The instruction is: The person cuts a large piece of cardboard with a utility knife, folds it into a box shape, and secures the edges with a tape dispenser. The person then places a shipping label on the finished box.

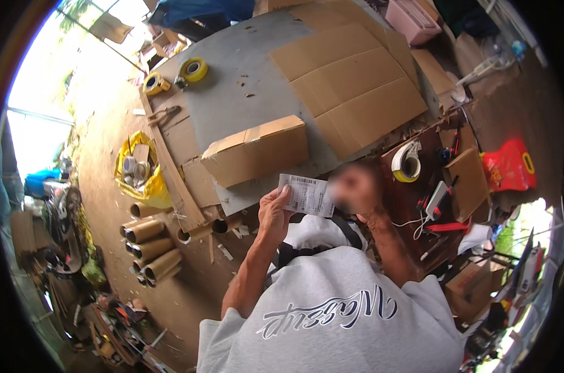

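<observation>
A white shipping label [305, 195] with a printed barcode is held up just off the near edge of the table. My left hand [274, 210] pinches its left side between thumb and fingers. My right hand [360, 191] is at the label's right edge, but a blur covers its fingers, so their grip cannot be made out. Just beyond the label, a long closed cardboard box [257, 150] lies on the grey tabletop [226, 93]. To the right of my right hand stands a roll of labels [407, 163] on a dark red surface.
Flattened cardboard [356, 87] covers the table's right part. Two tape rolls, one a yellow roll [195, 69], lie far left. Cardboard tubes [151, 248] and a yellow bag [142, 171] are on the floor at left. A red bag [509, 166] is at right.
</observation>
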Available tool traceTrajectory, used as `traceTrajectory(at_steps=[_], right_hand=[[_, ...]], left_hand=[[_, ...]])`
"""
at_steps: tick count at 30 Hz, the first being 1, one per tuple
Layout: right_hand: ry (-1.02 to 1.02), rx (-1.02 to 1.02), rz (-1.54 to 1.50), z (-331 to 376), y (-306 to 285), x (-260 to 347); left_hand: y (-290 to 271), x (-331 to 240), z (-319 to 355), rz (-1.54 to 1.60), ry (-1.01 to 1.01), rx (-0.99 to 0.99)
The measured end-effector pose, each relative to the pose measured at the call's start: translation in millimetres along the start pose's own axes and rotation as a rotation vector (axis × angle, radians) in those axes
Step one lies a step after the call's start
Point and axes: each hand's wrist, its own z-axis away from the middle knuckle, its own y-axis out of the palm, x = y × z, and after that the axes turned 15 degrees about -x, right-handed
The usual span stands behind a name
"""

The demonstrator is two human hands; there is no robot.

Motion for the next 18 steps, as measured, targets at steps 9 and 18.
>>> traceTrajectory(at_steps=[9, 18], right_hand=[[0.517, 0.029, -0.396, 26.0, 53.5, 34.3], [0.118, -0.038, -0.17, 40.6, 58.8, 44.8]], left_hand=[[-45.4, 0.6, 9.2, 0.148, 0.058, 0.024], [-70.9, 1.7, 33.8, 0.006, 0.107, -0.183]])
